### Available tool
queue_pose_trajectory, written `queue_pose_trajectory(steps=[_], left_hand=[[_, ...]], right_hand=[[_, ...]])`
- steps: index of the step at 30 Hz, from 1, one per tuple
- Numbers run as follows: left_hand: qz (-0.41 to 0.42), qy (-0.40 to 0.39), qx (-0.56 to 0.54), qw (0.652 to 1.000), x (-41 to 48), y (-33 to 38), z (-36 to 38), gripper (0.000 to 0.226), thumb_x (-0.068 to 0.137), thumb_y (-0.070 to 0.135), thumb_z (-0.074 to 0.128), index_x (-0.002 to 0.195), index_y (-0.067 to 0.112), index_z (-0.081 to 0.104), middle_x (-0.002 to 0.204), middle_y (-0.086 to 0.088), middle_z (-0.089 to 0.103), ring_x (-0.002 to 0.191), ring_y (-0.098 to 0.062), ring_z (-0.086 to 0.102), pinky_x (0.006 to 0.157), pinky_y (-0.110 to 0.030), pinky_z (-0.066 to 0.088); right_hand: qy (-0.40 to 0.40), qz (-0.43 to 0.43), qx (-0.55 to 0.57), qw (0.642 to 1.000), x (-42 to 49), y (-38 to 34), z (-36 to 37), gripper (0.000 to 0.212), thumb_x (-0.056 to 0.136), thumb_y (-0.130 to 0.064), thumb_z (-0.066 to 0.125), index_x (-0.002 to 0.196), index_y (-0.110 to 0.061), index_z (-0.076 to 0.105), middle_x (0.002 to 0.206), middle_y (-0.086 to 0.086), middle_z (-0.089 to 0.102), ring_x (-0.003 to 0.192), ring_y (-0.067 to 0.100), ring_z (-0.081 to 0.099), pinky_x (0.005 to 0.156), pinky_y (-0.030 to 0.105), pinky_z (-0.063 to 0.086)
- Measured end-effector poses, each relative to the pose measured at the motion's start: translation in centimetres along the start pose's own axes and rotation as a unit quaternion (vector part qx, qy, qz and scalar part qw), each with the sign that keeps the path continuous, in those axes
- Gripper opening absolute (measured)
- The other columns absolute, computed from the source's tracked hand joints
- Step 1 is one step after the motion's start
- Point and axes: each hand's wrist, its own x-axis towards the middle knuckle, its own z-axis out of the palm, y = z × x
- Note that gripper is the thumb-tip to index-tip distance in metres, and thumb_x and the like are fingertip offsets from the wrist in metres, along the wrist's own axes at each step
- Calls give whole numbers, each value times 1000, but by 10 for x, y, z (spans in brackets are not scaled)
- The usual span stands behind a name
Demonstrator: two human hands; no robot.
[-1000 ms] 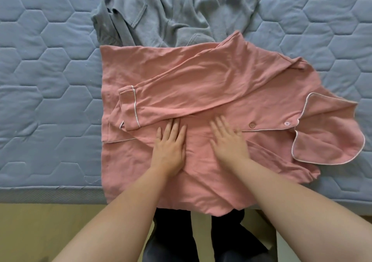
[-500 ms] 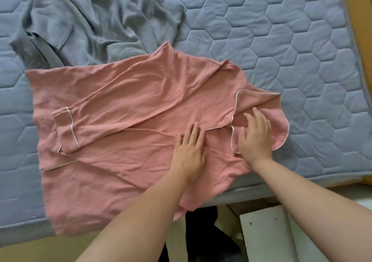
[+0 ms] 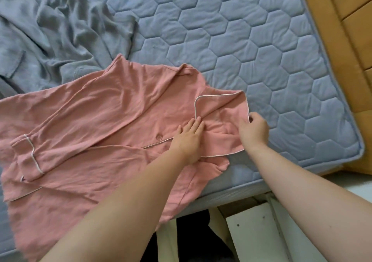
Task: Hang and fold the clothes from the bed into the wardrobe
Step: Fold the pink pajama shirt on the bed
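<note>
A pink button-up pyjama shirt [image 3: 104, 124] with white piping lies spread on the blue quilted mattress [image 3: 251, 46], one sleeve folded across its front and its lower part hanging over the bed's near edge. My left hand [image 3: 188, 138] presses flat on the shirt just right of a button, fingers straight. My right hand [image 3: 254, 129] pinches the piped edge of the collar flap at the shirt's right end, fingers curled round it. A crumpled grey garment [image 3: 60, 40] lies behind the shirt at the upper left.
The mattress corner sits at the right, with an orange-brown wooden floor or frame [image 3: 346, 40] beyond it. A white board [image 3: 253, 235] stands below the bed edge at the bottom right. Dark trouser legs show between my forearms.
The view has swung further right. My right hand went from lying flat on the collar flap to pinching its outer edge. My left hand slid right and up toward the collar.
</note>
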Motion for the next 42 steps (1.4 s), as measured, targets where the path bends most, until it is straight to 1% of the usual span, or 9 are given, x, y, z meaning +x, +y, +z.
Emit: queue_pose_trajectory(steps=[5,9,13,17,20,23,31,37,42], left_hand=[[-58,100,-243,963,5,0,-19,45,91,1,45,133,13,55,142,-6,50,129,-20,46,101,-17,28],[-199,200,-575,768,22,1,-41,21,90,7,52,91,20,69,87,-10,68,74,-23,65,79,-34,55],[-95,254,-313,910,45,20,-61,48,79,37,73,120,17,61,107,-2,58,97,-15,57,85,-25,46],[42,241,-2,970,70,50,-76,64,73,47,74,126,18,52,121,-5,49,113,-24,46,89,-35,40],[64,257,122,956,85,56,-82,29,89,29,53,115,16,56,117,-6,50,111,-27,46,78,-33,33],[-31,229,40,972,90,41,-93,12,87,12,49,94,13,59,105,-8,58,103,-28,53,66,-32,29],[-116,217,68,967,96,3,-85,35,82,22,65,115,14,56,125,-10,50,114,-32,48,81,-40,41],[198,102,400,889,107,8,-88,45,73,20,34,97,28,72,99,4,70,94,-23,66,75,-30,52],[242,-58,511,823,109,28,-108,37,86,10,34,101,25,64,95,10,65,106,-20,52,84,-31,41]], right_hand=[[-97,-204,-84,971,-27,-11,9,40,84,-5,54,123,-10,57,112,15,54,97,37,55,79,41,42],[-206,-238,-89,945,-36,-3,25,48,88,-8,51,136,-4,46,126,13,50,118,32,49,99,43,41],[-223,-269,-126,928,-36,4,29,52,85,-6,46,137,-9,45,131,8,49,119,31,46,103,43,39],[-216,-301,-165,914,-36,4,32,38,84,-8,44,121,-10,51,127,4,51,124,23,42,107,35,32],[-226,-281,-138,922,-37,6,35,35,85,-3,39,117,-7,51,127,6,51,119,24,44,104,35,33],[-192,-297,-64,933,-38,13,32,45,86,3,41,126,-7,56,129,10,57,121,28,50,105,39,38],[-62,-70,-15,996,-32,29,22,52,79,-4,64,129,-8,51,123,10,52,114,27,50,96,37,43],[-188,100,102,972,-24,32,27,22,77,-19,75,91,-8,61,85,5,64,81,23,61,70,28,46],[-245,135,142,949,-27,33,24,17,77,-20,77,75,-12,62,77,5,65,77,22,62,65,31,49]])
